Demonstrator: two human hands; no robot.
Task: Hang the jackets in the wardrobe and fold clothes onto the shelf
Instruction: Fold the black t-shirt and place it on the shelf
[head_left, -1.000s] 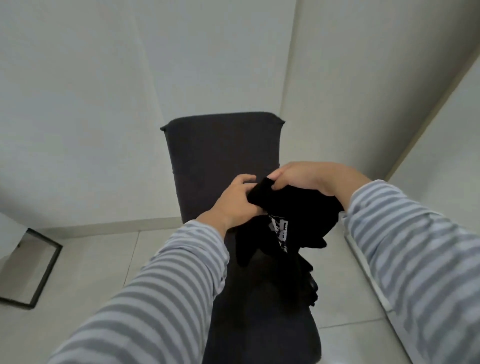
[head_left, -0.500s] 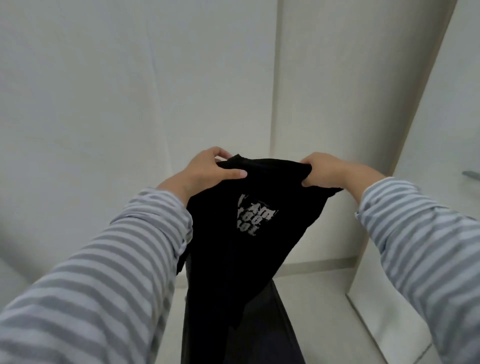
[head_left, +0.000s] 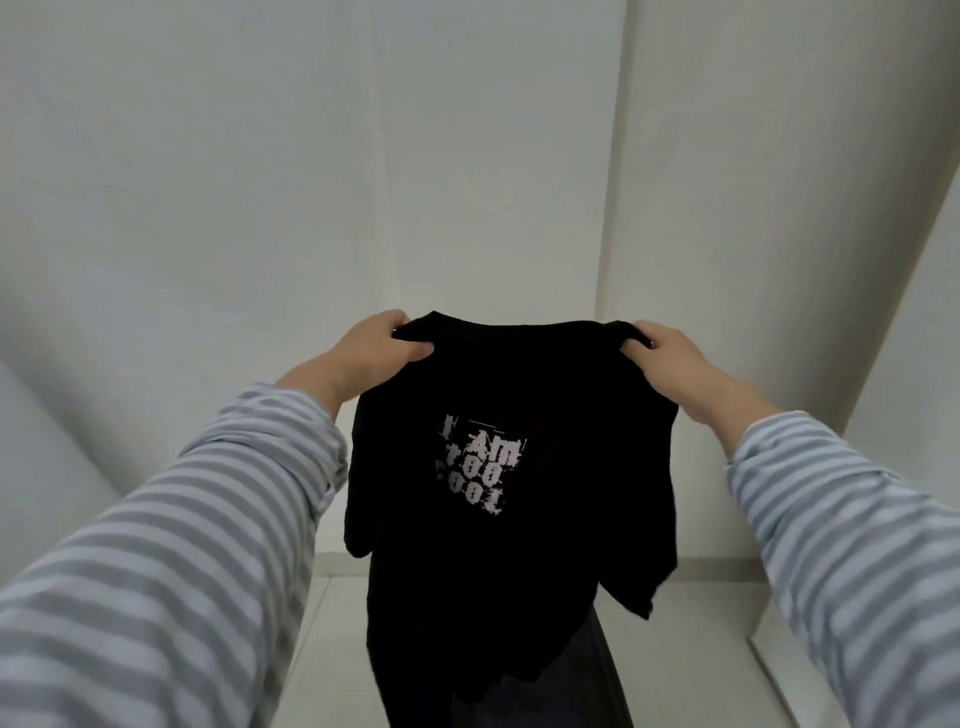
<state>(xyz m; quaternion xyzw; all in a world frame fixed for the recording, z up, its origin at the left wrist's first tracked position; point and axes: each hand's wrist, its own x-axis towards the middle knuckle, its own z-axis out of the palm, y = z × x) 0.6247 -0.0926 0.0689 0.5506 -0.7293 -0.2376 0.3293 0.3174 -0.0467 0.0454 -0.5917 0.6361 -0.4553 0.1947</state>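
Plain pale grey-white walls fill the upper two thirds of the frame, with a vertical corner seam right of centre. A pale flat floor takes the bottom, meeting the wall at a skirting line in the lower centre.

Your two arms in grey-and-white striped long sleeves run in from the lower left and lower right corners toward frame centre.

The black short-sleeved t-shirt with a white blocky text print hangs in the centre of the frame, held up in the air in front of the wall. Its long axis runs vertical: collar edge at the top, hem pointing down toward the bottom centre. The top edge is stretched roughly level between your hands. The print sits on the left-centre of the fabric facing you, slightly tilted, lettering too broken to read fully. One short sleeve droops at the lower right, the other at the left edge.

A dark grey upholstered surface shows below the shirt at bottom centre, mostly hidden; can't tell what it is.

Your left hand grips the shirt's top left corner, fingers curled over the fabric, thumb pressed on the near side. Your right hand grips the top right corner, fingers bunched around a fold of cloth.
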